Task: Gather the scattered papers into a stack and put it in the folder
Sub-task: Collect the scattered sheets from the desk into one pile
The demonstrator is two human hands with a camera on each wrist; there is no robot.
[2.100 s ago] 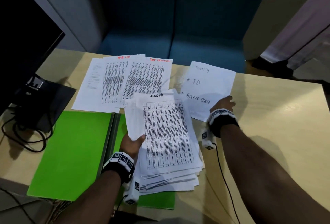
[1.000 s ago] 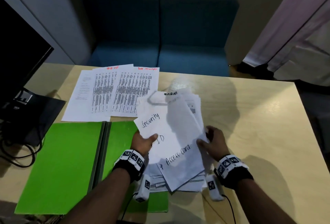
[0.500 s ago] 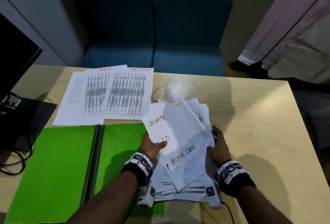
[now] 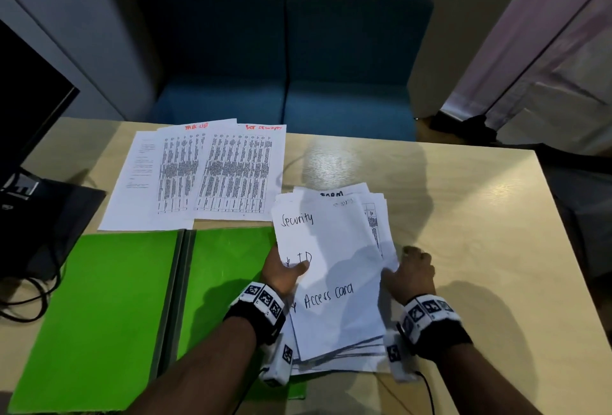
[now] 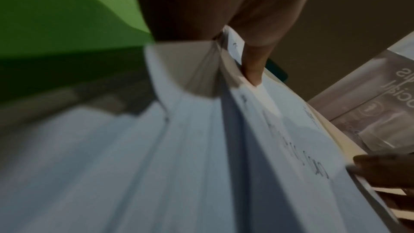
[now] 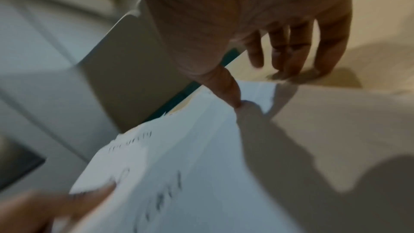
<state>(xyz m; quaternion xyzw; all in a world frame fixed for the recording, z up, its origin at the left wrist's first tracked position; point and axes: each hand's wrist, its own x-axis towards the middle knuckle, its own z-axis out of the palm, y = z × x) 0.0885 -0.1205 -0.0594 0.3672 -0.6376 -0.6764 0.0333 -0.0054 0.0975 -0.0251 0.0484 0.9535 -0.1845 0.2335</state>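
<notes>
A stack of white papers [image 4: 334, 269] lies partly on the right half of an open green folder [image 4: 109, 308], and its top sheet [image 5: 291, 139] is handwritten. My left hand [image 4: 284, 274] grips the stack's left edge. Its thumb [image 5: 253, 65] lies on the top sheet, with the other fingers hidden beneath. My right hand [image 4: 412, 270] clasps the right edge, thumb [image 6: 230, 93] on the paper and fingertips [image 6: 289, 70] down on the table [image 4: 463, 216]. Three printed sheets [image 4: 198, 176] lie overlapped at the back left, apart from the stack.
A black monitor [image 4: 26, 110] with its dark base and cables [image 4: 49, 216] takes up the table's left side. A blue sofa [image 4: 284, 83] stands behind the far edge. Bare tabletop stretches to the right of the stack.
The handwritten sheet, picked up by my right hand from the table, now lies on top of the stack and has been turned straighter. Both hands have closed in on the stack's side edges.
</notes>
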